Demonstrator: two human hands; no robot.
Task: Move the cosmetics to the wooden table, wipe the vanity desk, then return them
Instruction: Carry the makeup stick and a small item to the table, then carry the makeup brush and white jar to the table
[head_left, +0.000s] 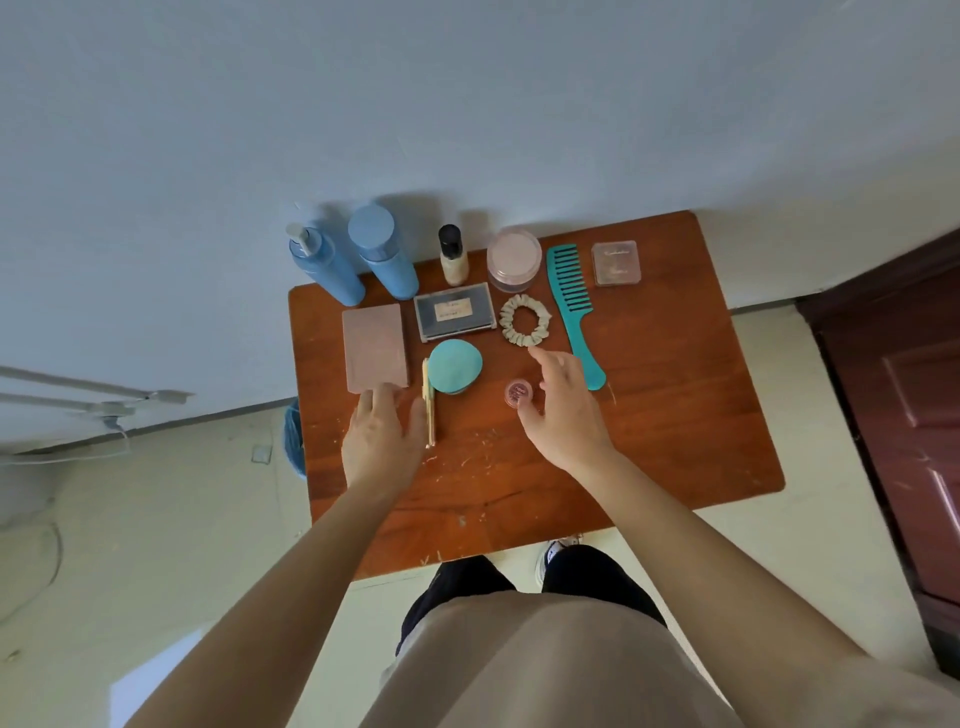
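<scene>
On the wooden table (675, 415), the small pink pot (518, 391) lies just left of the nearer right hand (563, 410), whose fingers are loosely spread and empty, while the left hand (382, 436), fingers straight and apart, overlaps the flat pink case (375, 348) at its near edge.

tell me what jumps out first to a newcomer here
A crowded wooden table fills the centre, two blue bottles at its far left corner and a teal comb toward the right. Open hands reach in: the left hand by a pink palette, the right hand beside a small pink jar.
</scene>
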